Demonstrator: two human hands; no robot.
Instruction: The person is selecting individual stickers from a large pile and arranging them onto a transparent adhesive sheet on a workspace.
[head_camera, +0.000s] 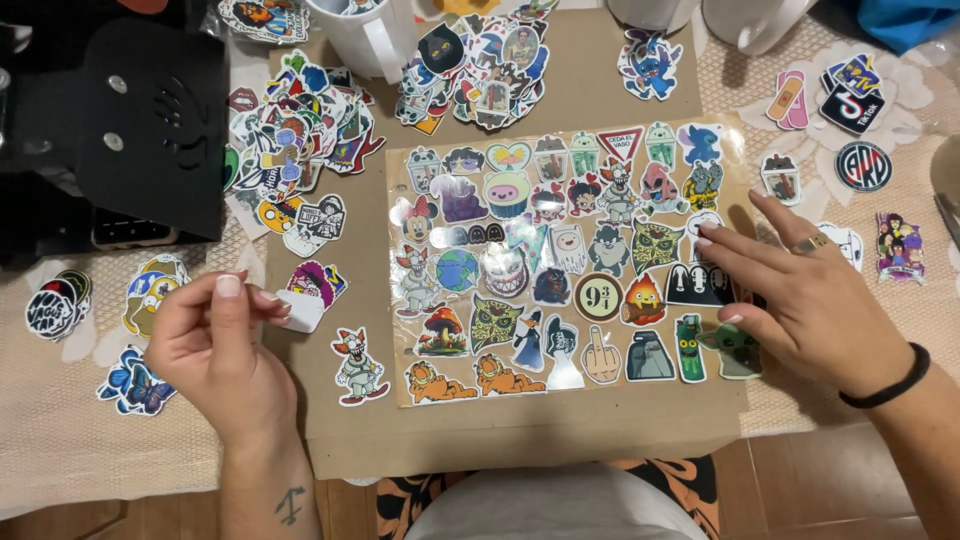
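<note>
Head view: we look down at our two hands over a brown board (520, 440) on a lace cloth (60, 460). Our left hand (215, 350) is raised off the board, palm turned toward us, its thumb and fingertips pinched narrowly on a small white sticker (303, 310). Our right hand (800, 295) lies flat, palm down, on the right edge of a clear sheet (570, 260) filled with rows of stickers; its fingers are spread a little and hold nothing, the tips pressing the sheet. A ring sits on one finger and a black band (890, 385) circles the wrist.

A clown sticker (360, 365) lies loose on the board just beside the sheet, below our left hand. A heap of stickers (295, 140) lies above the left hand, next to a black device (130, 120). White mugs (365, 35) stand at the far edge. More stickers lie loose on the cloth to both sides. Nothing lies between the two hands but the sheet itself.
</note>
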